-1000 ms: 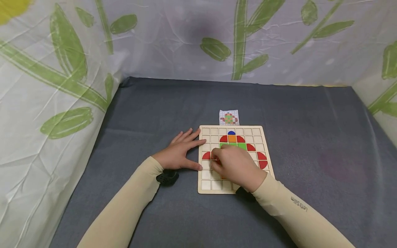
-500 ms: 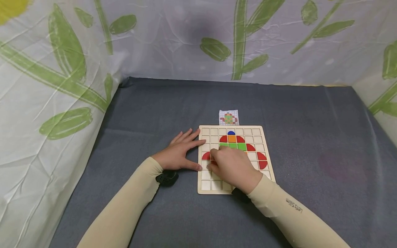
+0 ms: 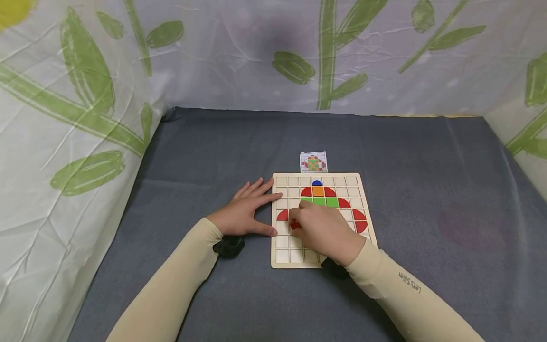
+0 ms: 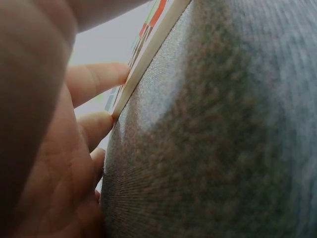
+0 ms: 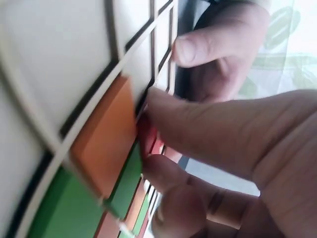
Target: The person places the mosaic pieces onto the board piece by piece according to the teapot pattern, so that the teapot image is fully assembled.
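Observation:
A square wooden grid board (image 3: 282,255) lies on the grey cloth, with flat coloured tiles in some cells. My left hand (image 3: 243,212) spreads its fingers along the board's left edge; the fingertips and thumb touch the rim. Over the left middle of the grid, my right hand (image 3: 326,232) pinches a red rounded tile (image 5: 147,131) between thumb and fingers, low against the cells. Beside that tile are an orange square tile (image 5: 106,136) and a green tile (image 5: 64,206). The right hand covers the middle of the pattern in the head view.
A small printed card (image 3: 314,162) with a coloured grid picture lies behind the board. Red rounded tiles (image 3: 360,221) sit near the right side, and a blue half-round tile (image 3: 317,183) is at the top. White leaf-patterned sheeting (image 3: 239,57) hangs behind.
My right hand has shifted slightly left and then back over the same cells, and the red tile at its fingertips shows more now. The left hand stays at the board's edge.

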The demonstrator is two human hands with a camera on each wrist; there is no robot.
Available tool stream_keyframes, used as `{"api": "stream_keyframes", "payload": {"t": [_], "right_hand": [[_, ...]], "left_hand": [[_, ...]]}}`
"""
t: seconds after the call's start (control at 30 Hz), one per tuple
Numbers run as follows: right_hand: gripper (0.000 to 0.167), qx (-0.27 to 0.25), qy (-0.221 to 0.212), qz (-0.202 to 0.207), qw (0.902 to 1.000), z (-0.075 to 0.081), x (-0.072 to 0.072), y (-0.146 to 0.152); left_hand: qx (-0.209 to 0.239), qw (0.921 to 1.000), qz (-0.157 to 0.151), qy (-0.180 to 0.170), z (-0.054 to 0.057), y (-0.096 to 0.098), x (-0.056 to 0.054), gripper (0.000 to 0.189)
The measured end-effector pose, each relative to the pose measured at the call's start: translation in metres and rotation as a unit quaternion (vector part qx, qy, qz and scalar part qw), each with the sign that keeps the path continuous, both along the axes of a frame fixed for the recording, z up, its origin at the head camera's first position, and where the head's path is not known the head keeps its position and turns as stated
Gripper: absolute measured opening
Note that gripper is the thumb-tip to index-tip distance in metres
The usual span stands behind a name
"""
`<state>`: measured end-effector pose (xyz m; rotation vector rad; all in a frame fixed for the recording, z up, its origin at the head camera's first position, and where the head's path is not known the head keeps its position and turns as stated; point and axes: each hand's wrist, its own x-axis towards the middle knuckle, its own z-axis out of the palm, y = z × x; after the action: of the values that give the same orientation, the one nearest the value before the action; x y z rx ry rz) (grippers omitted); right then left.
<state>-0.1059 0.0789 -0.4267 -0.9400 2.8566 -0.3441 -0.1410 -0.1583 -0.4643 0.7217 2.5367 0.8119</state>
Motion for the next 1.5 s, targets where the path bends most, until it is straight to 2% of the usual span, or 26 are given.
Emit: {"api": "stream_keyframes", "payload": {"t": [0.27, 0.53, 0.97, 1.3, 1.5], "right_hand": [[0.007, -0.028, -0.019, -0.002, 0.9994, -0.003, -0.004, 0.004], [0.004, -0.038, -0.018, 0.001, 0.9991, -0.003, -0.002, 0.004], [0.006, -0.025, -0.009, 0.02, 0.9994, -0.003, -0.003, 0.004], [0.006, -0.023, -0.008, 0.027, 0.9994, -0.004, -0.003, 0.002], [0.007, -0.032, -0.019, 0.026, 0.999, -0.005, -0.002, 0.0]], "left_hand": [[-0.028, 0.9995, -0.01, 0.009, 0.002, 0.003, 0.003, 0.089], [-0.054, 0.9985, 0.002, 0.012, 0.002, 0.008, 0.005, 0.085], [-0.042, 0.9991, 0.001, -0.006, 0.003, 0.005, 0.004, 0.084], [-0.053, 0.9983, 0.022, -0.013, 0.01, 0.006, 0.006, 0.083], [-0.06, 0.9977, 0.033, -0.004, 0.008, 0.006, 0.008, 0.082]]}}
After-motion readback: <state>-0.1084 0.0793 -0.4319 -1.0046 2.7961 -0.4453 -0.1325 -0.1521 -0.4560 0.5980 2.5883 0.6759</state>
